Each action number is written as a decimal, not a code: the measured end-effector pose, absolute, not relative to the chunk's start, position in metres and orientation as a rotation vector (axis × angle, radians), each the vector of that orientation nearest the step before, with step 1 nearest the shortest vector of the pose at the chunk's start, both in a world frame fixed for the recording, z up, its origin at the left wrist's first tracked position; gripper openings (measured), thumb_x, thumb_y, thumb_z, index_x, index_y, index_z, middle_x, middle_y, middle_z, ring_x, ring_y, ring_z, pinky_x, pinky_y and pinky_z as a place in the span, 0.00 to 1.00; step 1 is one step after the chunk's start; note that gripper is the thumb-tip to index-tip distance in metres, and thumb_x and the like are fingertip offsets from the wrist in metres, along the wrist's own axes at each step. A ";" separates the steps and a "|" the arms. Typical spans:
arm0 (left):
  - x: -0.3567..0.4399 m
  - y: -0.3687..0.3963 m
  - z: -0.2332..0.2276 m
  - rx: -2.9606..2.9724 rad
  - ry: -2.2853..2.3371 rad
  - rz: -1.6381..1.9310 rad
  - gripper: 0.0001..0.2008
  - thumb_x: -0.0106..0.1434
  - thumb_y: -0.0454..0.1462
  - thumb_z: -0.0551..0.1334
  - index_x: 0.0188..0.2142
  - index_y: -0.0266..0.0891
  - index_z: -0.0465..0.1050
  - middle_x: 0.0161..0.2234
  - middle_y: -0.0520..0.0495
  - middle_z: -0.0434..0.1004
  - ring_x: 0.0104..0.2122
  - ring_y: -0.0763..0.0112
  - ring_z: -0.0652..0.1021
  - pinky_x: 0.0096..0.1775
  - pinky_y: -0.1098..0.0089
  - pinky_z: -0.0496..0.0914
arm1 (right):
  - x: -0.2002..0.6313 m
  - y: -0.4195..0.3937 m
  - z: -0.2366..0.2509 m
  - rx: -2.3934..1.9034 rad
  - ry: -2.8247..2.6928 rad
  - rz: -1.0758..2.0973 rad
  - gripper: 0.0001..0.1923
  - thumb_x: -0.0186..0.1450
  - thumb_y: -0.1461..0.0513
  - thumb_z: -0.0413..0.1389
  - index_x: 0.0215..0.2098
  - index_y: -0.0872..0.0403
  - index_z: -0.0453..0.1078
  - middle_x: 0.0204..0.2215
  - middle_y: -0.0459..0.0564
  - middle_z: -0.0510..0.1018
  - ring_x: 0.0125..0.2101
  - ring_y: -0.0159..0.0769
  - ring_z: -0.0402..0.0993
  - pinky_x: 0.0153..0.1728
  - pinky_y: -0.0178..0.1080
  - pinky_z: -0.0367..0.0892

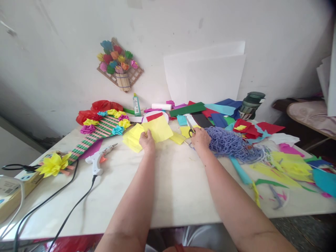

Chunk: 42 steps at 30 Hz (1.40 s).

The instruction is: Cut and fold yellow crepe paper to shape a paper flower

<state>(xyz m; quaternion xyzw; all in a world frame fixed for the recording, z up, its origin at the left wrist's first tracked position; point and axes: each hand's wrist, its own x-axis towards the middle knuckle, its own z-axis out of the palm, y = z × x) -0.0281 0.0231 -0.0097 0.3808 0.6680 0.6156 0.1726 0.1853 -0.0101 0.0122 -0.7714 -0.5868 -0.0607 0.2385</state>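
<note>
My left hand [147,141] pinches a few sheets of yellow crepe paper [160,128] between thumb and fingers, just above the table's middle. The sheets fan out to both sides of the hand. To the right, my right hand [201,140] has its fingers closed at the dark handles of a pair of scissors [191,132], whose blades point away toward the wall. The fingers' undersides are hidden. Beside that hand lies a tangled heap of purple-blue string [228,143]. Another yellow piece [177,138] rests between the two hands.
A white glue gun [96,161] with a black cord lies at left. Behind it is a green striped craft piece [98,134] with paper flowers. A power strip [23,185], a glue bottle [136,105], a dark jar [250,105] and coloured paper scraps [187,109] stand or lie around.
</note>
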 end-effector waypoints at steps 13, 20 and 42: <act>-0.028 0.021 -0.006 1.064 1.886 1.769 0.15 0.55 0.44 0.53 0.18 0.41 0.52 0.15 0.56 0.51 0.19 0.76 0.60 0.23 0.75 0.56 | 0.173 -0.003 0.000 -1.863 -2.018 -0.320 0.14 0.61 0.57 0.47 0.37 0.55 0.71 0.44 0.54 0.66 0.44 0.43 0.56 0.41 0.42 0.53; -0.028 0.023 -0.010 1.067 1.897 1.789 0.16 0.55 0.45 0.53 0.18 0.41 0.50 0.15 0.56 0.48 0.19 0.77 0.58 0.23 0.75 0.55 | 0.169 0.006 -0.009 -1.860 -1.978 -0.232 0.10 0.59 0.59 0.49 0.31 0.55 0.70 0.40 0.53 0.70 0.41 0.41 0.60 0.38 0.40 0.53; -0.022 0.017 0.005 0.641 1.335 1.974 0.12 0.54 0.43 0.58 0.22 0.38 0.58 0.18 0.57 0.60 0.17 0.82 0.63 0.18 0.79 0.54 | 0.151 0.014 -0.014 -1.066 -0.992 0.543 0.11 0.58 0.54 0.49 0.30 0.53 0.55 0.26 0.46 0.71 0.26 0.35 0.75 0.25 0.36 0.68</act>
